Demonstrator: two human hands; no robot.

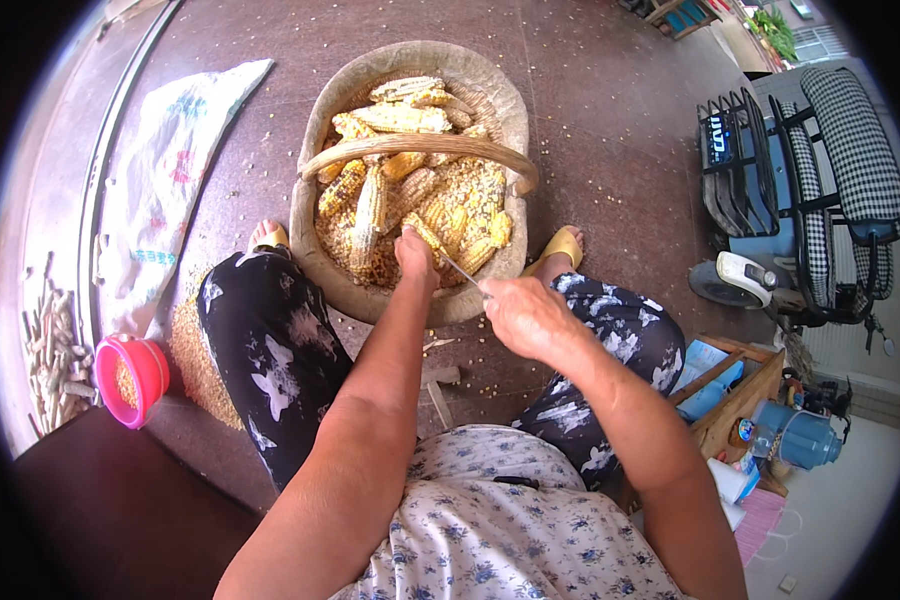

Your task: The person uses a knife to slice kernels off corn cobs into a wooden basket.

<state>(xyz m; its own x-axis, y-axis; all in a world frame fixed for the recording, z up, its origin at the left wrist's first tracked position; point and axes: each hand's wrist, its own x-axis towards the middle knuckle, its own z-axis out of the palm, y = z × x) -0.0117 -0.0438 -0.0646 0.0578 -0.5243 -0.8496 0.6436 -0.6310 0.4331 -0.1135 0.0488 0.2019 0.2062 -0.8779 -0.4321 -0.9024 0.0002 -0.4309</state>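
Observation:
A large wicker basket (pixel 412 56) with an arched handle (pixel 420 146) stands on the floor between my feet. Corn cobs (pixel 371 214) and loose kernels (pixel 469 176) fill it, some cobs partly stripped. Low in the basket, my left hand (pixel 417 259) grips a corn cob (pixel 424 229). Just right of it, over the near rim, my right hand (pixel 525 315) is closed round a tool with a thin metal shaft (pixel 461 271). The shaft's tip meets the held cob; the tool's handle is hidden in my fist.
Left of my leg lie a kernel pile (pixel 199 356), a pink bucket (pixel 132 381) with kernels, a white woven sack (pixel 169 172) and a heap of bare cobs (pixel 56 360). At right are a parked electric scooter (pixel 750 247) and a wooden box (pixel 742 390). Kernels dot the floor.

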